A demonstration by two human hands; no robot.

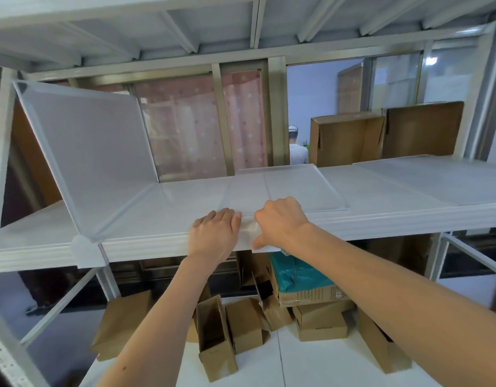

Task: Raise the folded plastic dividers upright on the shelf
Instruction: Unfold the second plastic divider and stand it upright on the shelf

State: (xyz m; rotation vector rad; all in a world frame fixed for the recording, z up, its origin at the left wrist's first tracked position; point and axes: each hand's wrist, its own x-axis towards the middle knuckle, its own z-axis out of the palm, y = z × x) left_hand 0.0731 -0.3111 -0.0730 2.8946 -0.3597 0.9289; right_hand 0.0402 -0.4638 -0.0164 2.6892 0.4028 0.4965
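A translucent white plastic divider (285, 188) lies folded flat on the white shelf (146, 244), just beyond my hands. My left hand (214, 231) rests palm down on its front edge at the shelf lip. My right hand (280, 222) pinches the divider's front tab, thumb under the shelf edge. Another divider (87, 152) stands raised and leaning at the left. A third divider (436, 177) lies flat at the right.
Cardboard boxes (344, 138) stand at the back right of the shelf. Several small open cartons (216, 336) and a box with teal wrapping (297, 277) sit on the lower shelf. A person (297, 148) stands far behind. Shelf beams run overhead.
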